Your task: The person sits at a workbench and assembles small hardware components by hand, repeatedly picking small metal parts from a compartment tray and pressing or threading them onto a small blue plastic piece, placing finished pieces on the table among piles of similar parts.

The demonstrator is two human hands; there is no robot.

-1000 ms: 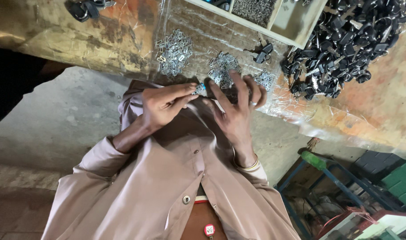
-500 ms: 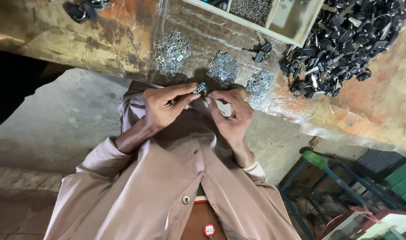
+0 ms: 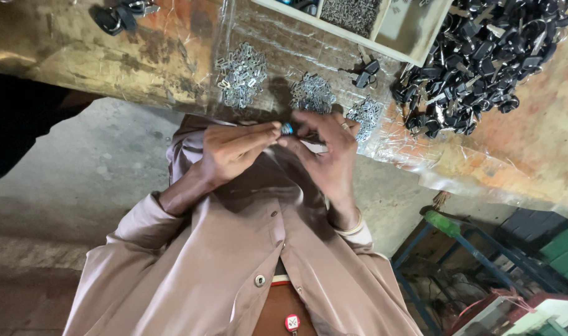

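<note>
Together, both hands met at the tabletop edge, fingertips pinched on one small part [image 3: 287, 129] — dark with a bluish glint, too small to tell more. Left hand [image 3: 234, 152] came in from 9 o'clock of the part, thumb and forefinger extended flat toward it. Right hand [image 3: 326, 155] closed on it from 3 o'clock, fingers curled over the top, a ring on one finger and a bangle at the wrist. Both hands clamped on the same piece; none of it rested on the tabletop [image 3: 110, 62].

Surroundings: three loose heaps of small silver metal pieces lay on clear plastic sheeting — one [image 3: 241, 78] at 11 o'clock of the hands, one [image 3: 313, 93] at 12, just beyond the fingertips, one [image 3: 364, 113] at 2, near the right knuckles. A large pile of black parts [image 3: 483, 56] sat further out at 2 o'clock. A white compartmented tray [image 3: 383, 25] stood at 1 o'clock, one compartment holding fine silver pieces. A lone black piece [image 3: 366, 73] lay between tray and heaps.

Judgement on doing the fit well: a part this small called for fingertip grip only, one hand steadying while the other aligned and pressed. Holding it low and close over the sheeting seemed wise — a slip would land it among the heaps, not the floor. Light was dim at the edge; tilting the piece toward the brighter side would probably have helped seating by eye.
</note>
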